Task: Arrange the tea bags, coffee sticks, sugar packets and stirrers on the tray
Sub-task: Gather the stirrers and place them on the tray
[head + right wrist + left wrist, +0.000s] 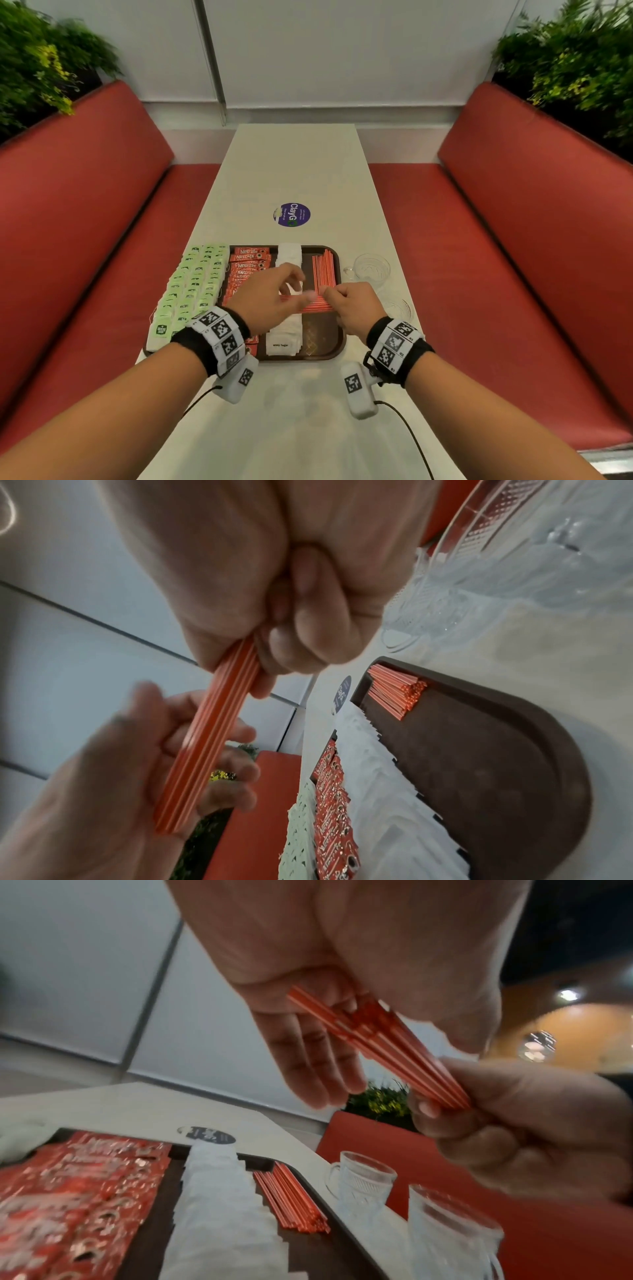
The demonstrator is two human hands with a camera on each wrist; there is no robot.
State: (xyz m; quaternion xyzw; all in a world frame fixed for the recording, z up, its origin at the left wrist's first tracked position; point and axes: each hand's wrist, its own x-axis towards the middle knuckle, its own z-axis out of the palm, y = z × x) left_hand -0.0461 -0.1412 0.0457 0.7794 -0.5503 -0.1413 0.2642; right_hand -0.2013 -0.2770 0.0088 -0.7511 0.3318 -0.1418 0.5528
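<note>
A person holds a small bundle of orange stirrers (310, 305) above a brown tray (337, 337) at the centre of the head view. The right hand (356, 308) pinches the bundle's right end between thumb and curled fingers. The left hand (270, 301) supports the left end, with its fingers (308, 1056) nearly straight under the sticks; whether its thumb clamps them I cannot tell.

The bundle's long axis runs left to right across the frame. A row of stirrers already laid on the tray (323, 272) sits just above the hands in the picture, with its long axis running toward the top of the frame. The held bundle is therefore crosswise to that row and would likely need a quarter turn. The bare tray floor lies below the right hand, which seems the nearer one.
</note>
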